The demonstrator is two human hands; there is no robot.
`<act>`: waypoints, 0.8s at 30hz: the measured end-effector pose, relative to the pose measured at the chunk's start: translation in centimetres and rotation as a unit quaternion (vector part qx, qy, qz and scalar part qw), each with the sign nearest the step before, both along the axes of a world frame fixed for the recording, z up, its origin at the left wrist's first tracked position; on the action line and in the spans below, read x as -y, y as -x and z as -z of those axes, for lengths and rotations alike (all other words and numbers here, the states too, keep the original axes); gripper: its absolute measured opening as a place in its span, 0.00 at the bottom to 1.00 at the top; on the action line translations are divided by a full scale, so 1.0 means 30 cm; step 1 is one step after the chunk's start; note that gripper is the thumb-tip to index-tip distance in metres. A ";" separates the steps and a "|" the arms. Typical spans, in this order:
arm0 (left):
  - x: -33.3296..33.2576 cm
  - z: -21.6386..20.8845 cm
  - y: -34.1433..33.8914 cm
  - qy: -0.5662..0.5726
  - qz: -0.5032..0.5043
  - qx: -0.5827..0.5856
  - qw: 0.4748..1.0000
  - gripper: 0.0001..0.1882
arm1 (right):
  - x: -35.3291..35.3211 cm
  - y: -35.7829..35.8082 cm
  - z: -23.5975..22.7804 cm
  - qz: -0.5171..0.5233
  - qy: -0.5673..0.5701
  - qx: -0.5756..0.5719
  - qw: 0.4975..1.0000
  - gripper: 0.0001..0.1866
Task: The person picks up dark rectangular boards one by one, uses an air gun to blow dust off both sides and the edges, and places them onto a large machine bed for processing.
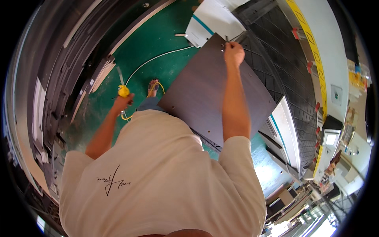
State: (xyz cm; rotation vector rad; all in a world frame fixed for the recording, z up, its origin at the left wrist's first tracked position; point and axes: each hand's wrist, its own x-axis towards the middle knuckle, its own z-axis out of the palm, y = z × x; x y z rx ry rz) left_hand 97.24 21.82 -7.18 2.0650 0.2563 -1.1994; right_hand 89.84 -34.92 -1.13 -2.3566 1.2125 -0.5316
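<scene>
Left hand wrapped around a yellow tool, right hand at a dark panel's far corner.
The left hand (122, 104) is closed about the yellow tool (124, 91), whose pale nozzle (120, 74) points away beyond the knuckles; a sandalled foot (153, 87) is just right of that hand. The dark panel (197, 89) lies between the hands, running beneath the right forearm; the right hand (235, 53) has its fingers curled together there, though whether they grip anything I cannot tell. Right of that hand stretches a black gridded tabletop (294, 75), then a yellow strip (315, 59).
</scene>
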 end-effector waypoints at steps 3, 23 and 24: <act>-0.358 0.135 -0.010 -0.031 -0.133 -0.014 0.991 0.11 | 0.045 0.010 0.011 -0.110 0.051 0.029 0.992 0.07; -0.158 0.102 -0.036 0.024 0.021 -0.021 0.999 0.17 | -0.818 0.310 -0.040 -0.410 -0.164 0.017 0.897 0.04; -0.176 0.123 -0.057 0.024 0.029 -0.020 0.999 0.17 | -0.736 0.243 -0.068 -0.330 -0.187 0.017 0.925 0.07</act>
